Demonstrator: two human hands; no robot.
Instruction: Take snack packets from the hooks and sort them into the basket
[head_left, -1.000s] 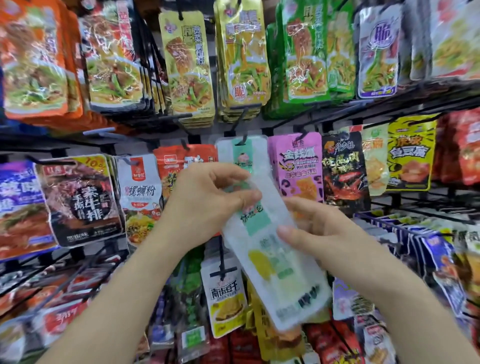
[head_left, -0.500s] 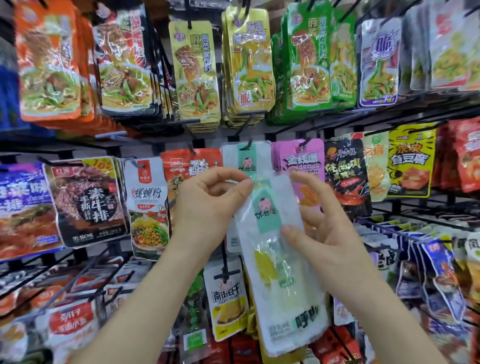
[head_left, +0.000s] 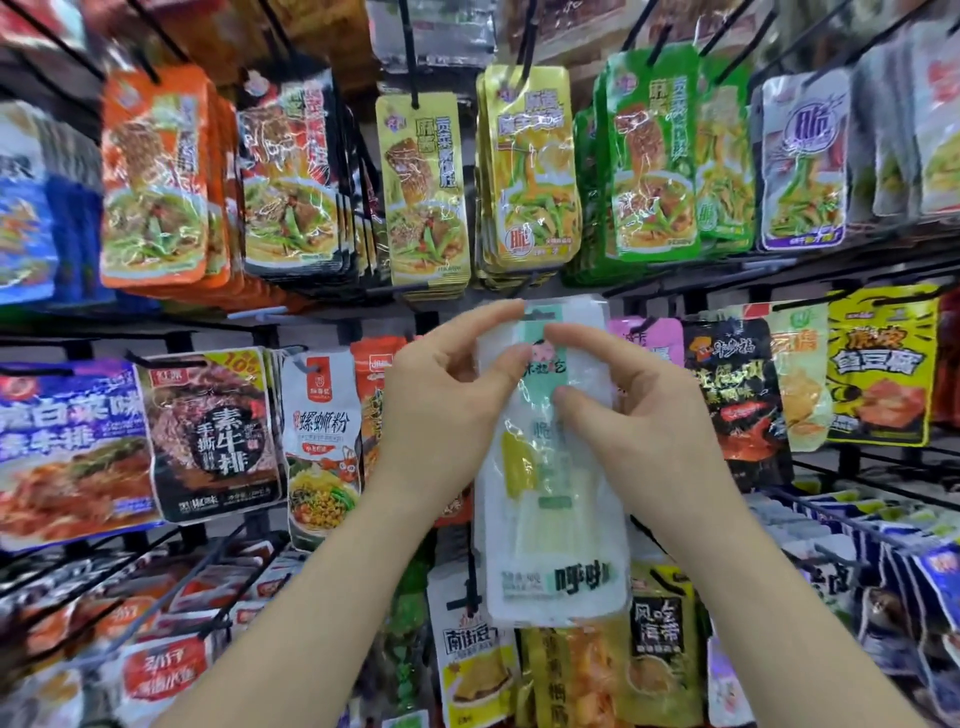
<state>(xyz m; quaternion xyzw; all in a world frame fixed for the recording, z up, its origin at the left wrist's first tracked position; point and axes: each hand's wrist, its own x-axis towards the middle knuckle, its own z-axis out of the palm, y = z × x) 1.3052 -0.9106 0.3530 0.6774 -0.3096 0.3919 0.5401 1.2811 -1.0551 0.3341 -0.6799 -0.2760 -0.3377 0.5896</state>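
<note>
Orange packets (head_left: 156, 176) top left, a black packet (head_left: 213, 436) one row down, and now the action. The left hand (head_left: 447, 395) is up, thumb and forefinger nipping the top edge of one white packet (head_left: 556, 519). It hangs upright, mid-display, in front of the middle row. The right hand (head_left: 639, 415) joins in, its fingers (head_left: 571, 332) pinching that same top edge. Two hands, one packet, and possibly a second white one behind it, though the blur won't say. Far right, a yellow packet (head_left: 883, 364). Half a second back the packet leaned and sat lower, with the right hand spread behind its middle; now it's raised and straight.
</note>
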